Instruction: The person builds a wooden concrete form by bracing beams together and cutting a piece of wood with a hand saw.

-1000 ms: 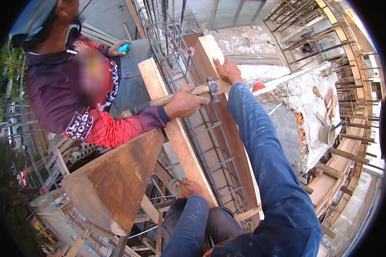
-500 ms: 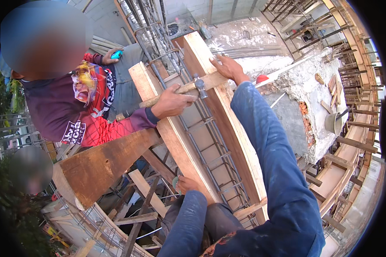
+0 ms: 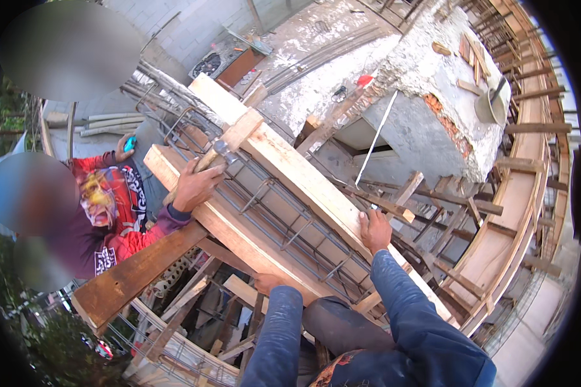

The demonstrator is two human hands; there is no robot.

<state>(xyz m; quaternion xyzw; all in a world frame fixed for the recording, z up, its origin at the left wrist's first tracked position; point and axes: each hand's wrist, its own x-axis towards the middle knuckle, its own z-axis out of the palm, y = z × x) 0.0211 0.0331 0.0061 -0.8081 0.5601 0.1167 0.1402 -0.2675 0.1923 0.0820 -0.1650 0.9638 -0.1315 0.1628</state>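
Observation:
A long wooden formwork trough with a tied rebar cage (image 3: 284, 222) inside runs diagonally before me. My right hand (image 3: 375, 231) is closed over the top edge of its right board (image 3: 310, 177); a small pale thing shows at the fingertips, too small to name. Low against the left board (image 3: 239, 242) is my left hand (image 3: 268, 283), its fingers mostly hidden. Across the trough, a co-worker's hand (image 3: 197, 186) grips a hammer (image 3: 223, 149) by its wooden handle. The hammer head is beside a short wooden crosspiece (image 3: 245, 128) on the right board.
The co-worker's other hand (image 3: 124, 149) holds a small teal object. A broad brown plank (image 3: 135, 277) juts out at the left. Right of the trough stand a broken concrete block (image 3: 419, 122) and a bucket (image 3: 494, 103). Timber props and gaps lie below on both sides.
My right hand has gone from the crosspiece at the far end back to the nearer part of the right board. My view has turned, and the co-worker's hammer is now beside the crosspiece.

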